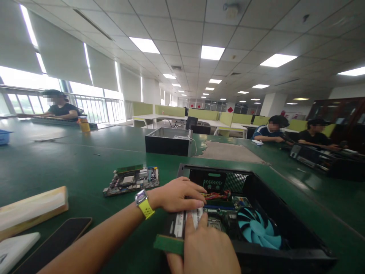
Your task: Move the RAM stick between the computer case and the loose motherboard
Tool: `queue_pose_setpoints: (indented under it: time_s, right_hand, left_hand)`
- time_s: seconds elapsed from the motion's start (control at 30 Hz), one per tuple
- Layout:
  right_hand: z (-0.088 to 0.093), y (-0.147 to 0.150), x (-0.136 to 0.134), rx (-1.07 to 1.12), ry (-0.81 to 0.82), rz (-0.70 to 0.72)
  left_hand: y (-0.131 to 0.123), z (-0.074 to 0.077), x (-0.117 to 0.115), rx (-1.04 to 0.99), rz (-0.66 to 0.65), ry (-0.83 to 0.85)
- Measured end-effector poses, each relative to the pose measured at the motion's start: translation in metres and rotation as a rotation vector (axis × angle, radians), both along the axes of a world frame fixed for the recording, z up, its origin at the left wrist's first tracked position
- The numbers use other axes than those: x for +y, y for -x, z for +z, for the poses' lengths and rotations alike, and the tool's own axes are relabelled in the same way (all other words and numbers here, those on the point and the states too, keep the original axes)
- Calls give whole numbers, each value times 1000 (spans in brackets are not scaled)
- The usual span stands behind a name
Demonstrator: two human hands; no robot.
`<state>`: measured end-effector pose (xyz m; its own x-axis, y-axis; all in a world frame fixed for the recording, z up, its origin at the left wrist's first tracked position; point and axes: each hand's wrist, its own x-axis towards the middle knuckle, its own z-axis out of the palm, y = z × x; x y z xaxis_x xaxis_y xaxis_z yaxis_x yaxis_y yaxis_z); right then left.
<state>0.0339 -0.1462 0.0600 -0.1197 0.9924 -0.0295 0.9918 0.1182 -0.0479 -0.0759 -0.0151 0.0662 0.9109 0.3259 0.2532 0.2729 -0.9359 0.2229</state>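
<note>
My left hand (181, 195), with a yellow-strapped watch on the wrist, lies across the far end of a silver, drive-like box with white labels (179, 224). Its fingers stretch forward and the thumb rests on the box; the fingertips' contact is partly hidden. On the near end, my right hand (211, 245) has two fingers on top and the thumb lower down, gripping it. A green strip (169, 244) sticks out at the near end beside my right hand. The box is at the left side of an open black computer case (299, 238).
Inside the case are a blue fan (258, 228) and coloured cables (216, 195). Left of it lies a motherboard (132, 182). A phone-like dark slab (57, 243) and a pale block (34, 209) lie nearer. Another case (168, 146) stands ahead; several people sit around the table.
</note>
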Motion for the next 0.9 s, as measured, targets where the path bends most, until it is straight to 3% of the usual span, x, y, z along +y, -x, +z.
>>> queue_pose_setpoints:
  time_s: [0.13, 0.27, 0.37, 0.5, 0.57, 0.67, 0.77, 0.9]
  right_hand:
    - [30, -19, 2, 21, -40, 240]
    - [51, -65, 51, -92, -154, 187]
    - [36, -91, 102, -229, 35, 201]
    - [-12, -107, 148, -359, 165, 265]
    - [-34, -109, 157, -406, 185, 292]
    - [-50, -112, 157, -436, 141, 319]
    - [-50, -115, 154, -411, 54, 330]
    - [-46, -121, 153, -390, 22, 344]
  left_hand:
    - [18, 5, -18, 25, -14, 83]
    - [34, 13, -23, 76, 30, 168]
    - [25, 20, -20, 180, 162, 98]
    - [-18, 21, -6, 465, 314, -58]
    - [-46, 12, 7, 666, 345, -64]
    - [-82, -17, 33, 884, 361, 60]
    - [-103, -52, 57, 927, 377, 265]
    - [-102, -80, 73, 856, 424, 269]
